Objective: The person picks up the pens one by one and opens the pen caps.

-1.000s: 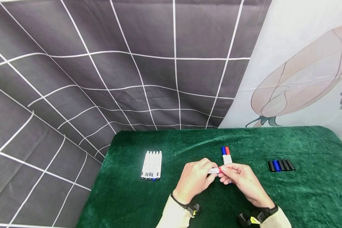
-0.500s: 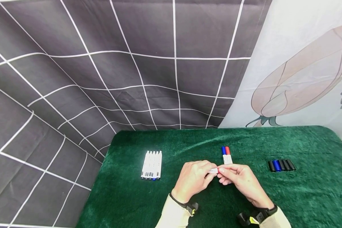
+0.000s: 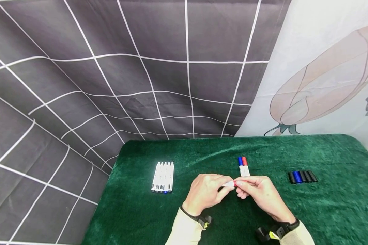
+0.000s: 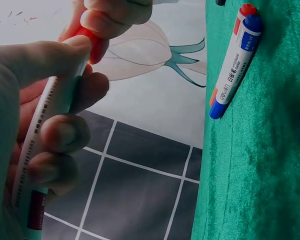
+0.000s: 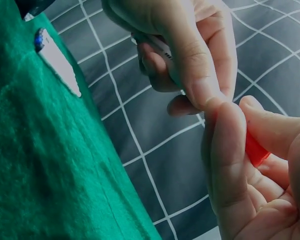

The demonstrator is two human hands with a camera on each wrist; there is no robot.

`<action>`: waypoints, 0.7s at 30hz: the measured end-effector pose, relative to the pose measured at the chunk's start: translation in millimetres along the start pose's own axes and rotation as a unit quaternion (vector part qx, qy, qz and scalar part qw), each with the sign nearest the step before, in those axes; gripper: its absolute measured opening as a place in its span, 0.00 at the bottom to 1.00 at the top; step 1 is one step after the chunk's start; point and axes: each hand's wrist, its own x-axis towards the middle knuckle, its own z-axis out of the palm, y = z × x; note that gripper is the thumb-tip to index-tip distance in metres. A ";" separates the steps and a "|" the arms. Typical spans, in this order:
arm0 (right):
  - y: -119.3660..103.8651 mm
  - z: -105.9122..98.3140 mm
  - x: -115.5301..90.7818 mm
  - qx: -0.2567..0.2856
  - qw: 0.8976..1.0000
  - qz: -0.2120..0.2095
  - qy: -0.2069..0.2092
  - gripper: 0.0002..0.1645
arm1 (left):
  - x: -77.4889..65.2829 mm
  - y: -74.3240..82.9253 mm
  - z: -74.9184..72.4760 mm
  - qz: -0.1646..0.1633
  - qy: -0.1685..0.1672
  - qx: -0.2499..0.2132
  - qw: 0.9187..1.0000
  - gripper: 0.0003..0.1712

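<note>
Ahead of the body, my left hand [image 3: 203,194] grips the white barrel of a whiteboard marker [image 4: 37,132], fingers wrapped along its printed side. My right hand [image 3: 260,190] pinches the marker's red cap [image 5: 256,150] between thumb and fingers. Both hands meet at the cap, fingertips close together. In the head view the red cap shows between the two thumbs. Just beyond the hands lie a blue-capped marker [image 3: 240,162] and a red-capped marker [image 3: 245,161], side by side; their lower ends reach toward the right hand.
On the left of the green cloth table [image 3: 135,217] lies a row of several white markers [image 3: 163,175] with pale tapered tips. At the right sits a row of several caps [image 3: 306,177], black except for one blue. A gridded dark curtain [image 3: 159,75] hangs behind.
My left hand has drifted slightly left and down, with a bit more of the barrel and cap in sight. The right hand stays nearly still on the cap.
</note>
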 end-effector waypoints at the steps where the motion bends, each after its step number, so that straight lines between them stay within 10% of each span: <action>1: -0.8 0.5 -0.3 -0.001 1.000 -0.008 0.001 0.14 | -0.2 -0.4 0.3 0.003 0.005 -0.002 1.000 0.09; 21: 1.1 4.2 -0.1 -0.055 0.996 -0.072 0.009 0.11 | -3.5 -3.1 2.4 -0.013 -0.002 -0.020 1.000 0.08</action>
